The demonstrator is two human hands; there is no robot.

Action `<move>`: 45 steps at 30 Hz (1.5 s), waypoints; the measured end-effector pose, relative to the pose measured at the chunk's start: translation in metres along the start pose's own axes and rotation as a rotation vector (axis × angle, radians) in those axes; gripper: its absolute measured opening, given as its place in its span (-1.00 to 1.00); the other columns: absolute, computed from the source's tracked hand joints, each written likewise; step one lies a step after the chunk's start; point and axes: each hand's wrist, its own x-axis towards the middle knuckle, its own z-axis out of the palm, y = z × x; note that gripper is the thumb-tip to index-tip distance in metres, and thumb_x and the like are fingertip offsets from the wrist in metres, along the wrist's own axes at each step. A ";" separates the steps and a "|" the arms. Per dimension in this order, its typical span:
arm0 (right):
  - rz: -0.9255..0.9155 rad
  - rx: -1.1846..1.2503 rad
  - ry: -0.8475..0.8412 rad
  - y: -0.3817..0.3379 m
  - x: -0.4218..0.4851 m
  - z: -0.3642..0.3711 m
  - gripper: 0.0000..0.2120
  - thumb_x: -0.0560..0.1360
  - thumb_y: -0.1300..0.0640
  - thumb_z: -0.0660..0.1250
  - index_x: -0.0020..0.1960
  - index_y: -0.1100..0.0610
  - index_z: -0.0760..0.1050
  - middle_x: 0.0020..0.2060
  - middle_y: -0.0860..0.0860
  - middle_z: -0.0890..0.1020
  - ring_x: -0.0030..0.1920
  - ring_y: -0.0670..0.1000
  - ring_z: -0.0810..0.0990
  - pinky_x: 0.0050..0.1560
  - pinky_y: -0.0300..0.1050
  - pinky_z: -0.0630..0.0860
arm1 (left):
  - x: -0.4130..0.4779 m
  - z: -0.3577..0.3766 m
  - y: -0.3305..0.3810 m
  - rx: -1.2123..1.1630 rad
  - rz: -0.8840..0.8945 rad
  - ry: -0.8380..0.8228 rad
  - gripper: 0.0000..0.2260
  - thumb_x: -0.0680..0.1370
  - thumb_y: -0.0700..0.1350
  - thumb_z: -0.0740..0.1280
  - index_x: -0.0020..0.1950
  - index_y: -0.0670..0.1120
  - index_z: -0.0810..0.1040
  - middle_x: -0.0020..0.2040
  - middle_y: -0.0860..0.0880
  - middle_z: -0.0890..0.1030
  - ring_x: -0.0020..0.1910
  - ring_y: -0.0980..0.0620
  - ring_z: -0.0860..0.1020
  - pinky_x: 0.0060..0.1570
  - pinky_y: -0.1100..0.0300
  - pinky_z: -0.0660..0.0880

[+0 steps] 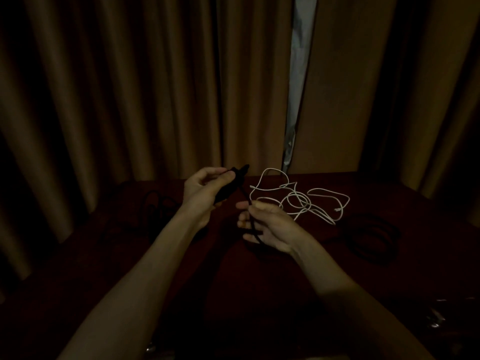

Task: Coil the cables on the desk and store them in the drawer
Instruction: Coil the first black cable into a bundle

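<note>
The scene is very dim. My left hand point(201, 188) grips the thick plug end of a black cable point(231, 187) above the dark red desk point(285, 268). The cable runs down to my right hand point(265, 224), which pinches it between thumb and fingers. A loose white cable point(298, 201) lies tangled on the desk just behind my right hand. A coiled black cable point(371, 235) lies to the right. Another dark cable point(158, 209) lies to the left, hard to make out. No drawer is visible.
Brown curtains point(130, 87) hang right behind the desk, with a narrow bright gap point(298, 74) at the centre. Small shiny objects point(436, 318) glint at the desk's near right.
</note>
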 end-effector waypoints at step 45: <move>-0.320 -0.306 0.324 -0.044 0.008 0.040 -0.56 0.58 -0.21 0.33 -0.07 0.19 0.59 -0.47 -0.06 0.48 -0.52 -0.14 0.40 -0.46 -0.20 0.34 | -0.007 -0.010 -0.011 0.835 0.938 -0.151 -0.60 0.57 0.03 0.38 0.39 -0.04 0.52 0.10 -0.01 0.63 0.01 0.05 0.63 -0.09 0.03 0.61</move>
